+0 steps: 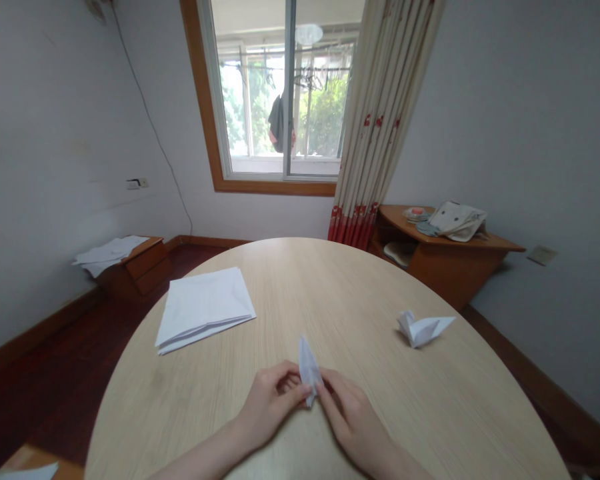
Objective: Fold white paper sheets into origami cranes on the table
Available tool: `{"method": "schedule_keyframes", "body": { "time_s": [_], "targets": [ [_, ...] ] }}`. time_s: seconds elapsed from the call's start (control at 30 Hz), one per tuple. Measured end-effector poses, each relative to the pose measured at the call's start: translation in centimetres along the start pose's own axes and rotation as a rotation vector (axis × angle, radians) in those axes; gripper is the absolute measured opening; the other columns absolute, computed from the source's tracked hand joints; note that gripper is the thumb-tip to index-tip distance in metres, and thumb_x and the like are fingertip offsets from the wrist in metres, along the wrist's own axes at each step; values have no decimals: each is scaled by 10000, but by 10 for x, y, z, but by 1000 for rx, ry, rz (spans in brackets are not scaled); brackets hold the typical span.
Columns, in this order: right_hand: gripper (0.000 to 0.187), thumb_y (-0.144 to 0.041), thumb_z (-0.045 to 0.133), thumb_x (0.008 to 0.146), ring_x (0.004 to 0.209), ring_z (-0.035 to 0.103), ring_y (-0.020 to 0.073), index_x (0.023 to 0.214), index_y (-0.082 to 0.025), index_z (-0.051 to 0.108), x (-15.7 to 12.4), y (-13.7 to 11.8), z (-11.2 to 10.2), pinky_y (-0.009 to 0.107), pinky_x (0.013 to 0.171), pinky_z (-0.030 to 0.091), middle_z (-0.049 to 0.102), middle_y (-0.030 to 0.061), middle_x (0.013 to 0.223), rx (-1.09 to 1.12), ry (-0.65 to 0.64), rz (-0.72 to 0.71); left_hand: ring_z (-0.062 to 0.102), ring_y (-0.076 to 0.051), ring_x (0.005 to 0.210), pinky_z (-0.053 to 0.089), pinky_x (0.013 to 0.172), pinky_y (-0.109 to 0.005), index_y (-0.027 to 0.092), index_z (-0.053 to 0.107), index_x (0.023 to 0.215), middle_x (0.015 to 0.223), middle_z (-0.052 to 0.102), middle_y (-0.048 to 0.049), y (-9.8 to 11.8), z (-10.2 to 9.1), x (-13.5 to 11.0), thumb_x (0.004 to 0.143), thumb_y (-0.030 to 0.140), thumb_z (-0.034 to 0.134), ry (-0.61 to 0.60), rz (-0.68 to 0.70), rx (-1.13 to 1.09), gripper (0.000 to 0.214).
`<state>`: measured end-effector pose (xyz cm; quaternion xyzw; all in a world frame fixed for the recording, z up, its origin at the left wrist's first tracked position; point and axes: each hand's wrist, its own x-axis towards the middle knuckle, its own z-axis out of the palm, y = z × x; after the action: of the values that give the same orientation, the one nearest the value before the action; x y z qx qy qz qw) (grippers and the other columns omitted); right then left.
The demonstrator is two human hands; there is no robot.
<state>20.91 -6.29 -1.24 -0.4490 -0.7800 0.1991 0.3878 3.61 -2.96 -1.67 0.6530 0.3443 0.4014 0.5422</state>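
Between my two hands is a narrow piece of folded white paper (309, 365), its pointed tip aimed away from me over the table. My left hand (275, 398) pinches its lower left side with thumb and fingers. On the other side, my right hand (347, 407) grips the lower right edge, thumb near the bottom. Some fingertips are hidden behind the paper. Farther right on the table sits a folded white paper bird (423, 330) with a pointed end toward the right. A stack of white paper sheets (207, 303), folded at the near edge, lies at the left.
The round light-wood table (320, 287) fills the foreground. Beyond it are a window (285, 100) and a long curtain (380, 113). A wooden corner desk (450, 267) holds a white bag (459, 221). Papers (113, 252) lie on a low cabinet (147, 267) at left.
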Motion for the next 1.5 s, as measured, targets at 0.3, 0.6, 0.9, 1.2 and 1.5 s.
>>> {"method": "schedule_keyframes", "body": {
  "time_s": [0.3,0.6,0.9,1.2,1.5],
  "targets": [
    [227,-242,490,900,895,626,200,1113,-204,559,-2,-4,-8,316,814,491,669,78,1012,151,-140,104,603,-137,545,475,576,-241,123,651,814,627,662,-24,-2,-3,6,702,502,747,-27,-99,-222,407],
    [173,-219,622,816,782,631,178,987,-212,598,-3,-7,-1,284,745,493,695,30,897,209,-90,154,578,-126,516,450,552,-231,125,647,765,620,664,-21,-4,-2,6,655,393,791,-22,-137,-243,324],
    [180,-295,510,899,873,658,196,1039,-197,564,-2,-7,-7,319,813,512,697,79,981,282,-109,156,565,-160,654,437,648,-262,142,687,801,708,633,-28,1,-6,6,740,515,693,-25,-41,-116,378],
    [144,-294,462,887,799,661,191,965,-198,535,-1,-2,1,299,751,506,697,67,879,256,-42,186,491,-157,718,381,663,-250,147,671,740,783,508,-28,4,-9,6,833,528,604,32,99,79,398],
    [230,-401,449,916,788,634,187,941,-185,524,1,-10,-1,282,737,453,669,48,819,442,-129,270,542,-178,807,424,739,-286,188,464,1163,913,567,-35,-7,-7,6,846,500,604,-62,-15,-186,466]
  ]
}}
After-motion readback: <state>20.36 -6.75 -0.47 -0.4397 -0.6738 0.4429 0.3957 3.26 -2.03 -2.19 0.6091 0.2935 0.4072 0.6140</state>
